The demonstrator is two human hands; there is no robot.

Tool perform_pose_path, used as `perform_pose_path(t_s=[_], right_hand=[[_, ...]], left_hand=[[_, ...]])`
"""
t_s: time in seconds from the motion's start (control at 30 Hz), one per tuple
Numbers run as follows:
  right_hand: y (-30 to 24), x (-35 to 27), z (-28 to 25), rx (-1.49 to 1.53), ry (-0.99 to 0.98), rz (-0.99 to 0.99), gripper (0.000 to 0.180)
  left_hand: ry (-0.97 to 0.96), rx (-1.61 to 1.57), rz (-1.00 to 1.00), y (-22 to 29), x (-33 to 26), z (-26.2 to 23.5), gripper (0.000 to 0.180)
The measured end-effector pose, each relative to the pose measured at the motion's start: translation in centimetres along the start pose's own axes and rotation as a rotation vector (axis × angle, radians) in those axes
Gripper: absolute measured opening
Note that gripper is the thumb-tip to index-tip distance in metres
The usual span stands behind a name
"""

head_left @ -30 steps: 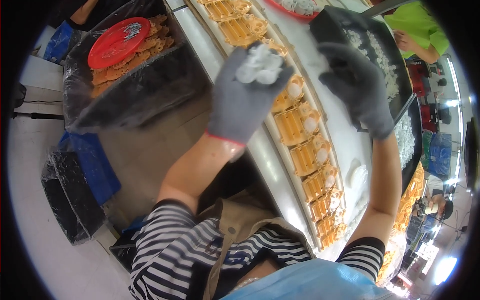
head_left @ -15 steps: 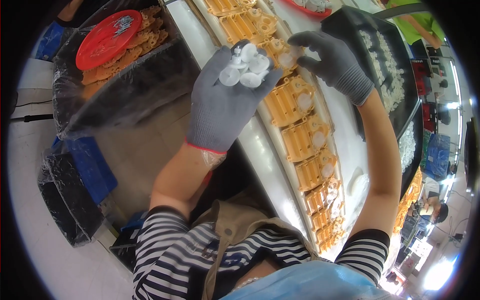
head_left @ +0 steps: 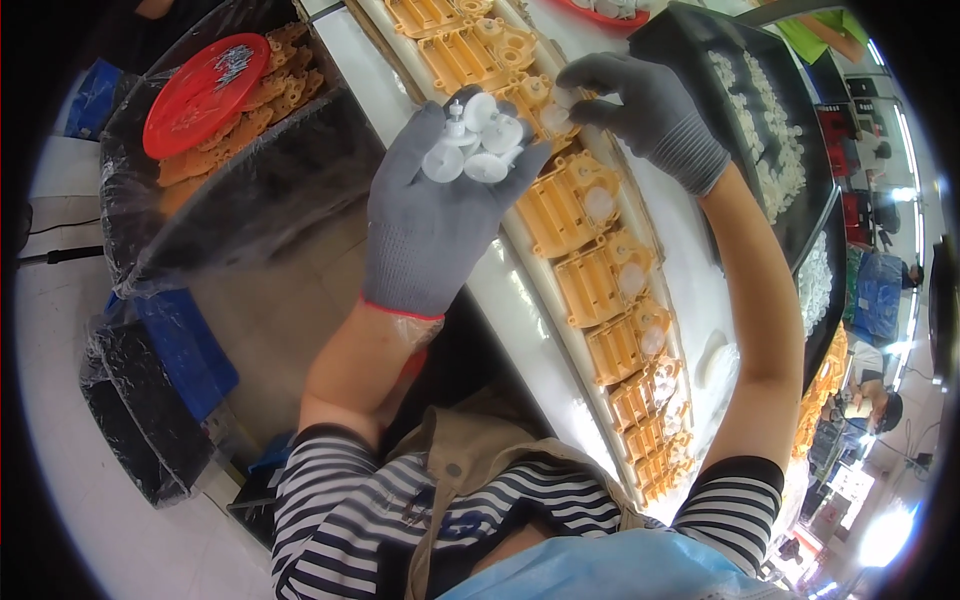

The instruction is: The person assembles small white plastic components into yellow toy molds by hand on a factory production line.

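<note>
My left hand (head_left: 430, 205), in a grey knit glove with a red cuff edge, is palm up and cupped around several white plastic discs (head_left: 485, 167). At least one disc has a short stem standing up. My right hand (head_left: 650, 115), gloved the same way, reaches over a yellow plastic housing (head_left: 535, 95). Its thumb and forefinger are at a pale, partly blurred white disc, which appears pinched between them. Other yellow housings (head_left: 560, 210) lie in a row along a channel, and several of them have a white disc seated at their right end.
Right of the row, a black bin (head_left: 700, 55) holds small white parts. At the left, a red plate (head_left: 205, 95) with metal pins rests on yellow parts in a plastic-lined box (head_left: 270, 150). Another red dish (head_left: 605, 12) stands at the far edge. People are in the background.
The view has shifted slightly. My left hand keeps the discs cupped and sits a little lower left in view. My right hand stays over the same housing, its fingertips slightly left.
</note>
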State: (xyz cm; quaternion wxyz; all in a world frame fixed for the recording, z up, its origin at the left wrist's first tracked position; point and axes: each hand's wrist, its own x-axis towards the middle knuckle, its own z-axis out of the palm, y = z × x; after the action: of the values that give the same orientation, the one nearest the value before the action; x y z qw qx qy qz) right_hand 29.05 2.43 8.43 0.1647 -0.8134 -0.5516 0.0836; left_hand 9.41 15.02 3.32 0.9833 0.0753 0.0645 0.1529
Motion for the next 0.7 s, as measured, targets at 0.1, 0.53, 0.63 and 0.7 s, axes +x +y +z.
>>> perform_pose_path(t_s=[0.1, 0.53, 0.63, 0.7], right_hand=[[0.2, -0.2, 0.1, 0.087, -0.022, 0.100, 0.025], [1.2, -1.0, -0.5, 0.022, -0.017, -0.052, 0.023], [0.9, -1.0, -0.2, -0.034, -0.021, -0.060, 0.023], [0.6, -1.0, 0.1, -0.061, -0.028, -0.040, 0.023]], left_hand=[[-0.022, 0.015, 0.014, 0.0, 0.0, -0.3, 0.036], [0.028, 0.016, 0.037, -0.5, -0.3, 0.6, 0.035], [0.026, 0.003, 0.034, -0.6, -0.3, 0.7, 0.034], [0.028, 0.002, 0.038, -0.7, -0.2, 0.5, 0.034]])
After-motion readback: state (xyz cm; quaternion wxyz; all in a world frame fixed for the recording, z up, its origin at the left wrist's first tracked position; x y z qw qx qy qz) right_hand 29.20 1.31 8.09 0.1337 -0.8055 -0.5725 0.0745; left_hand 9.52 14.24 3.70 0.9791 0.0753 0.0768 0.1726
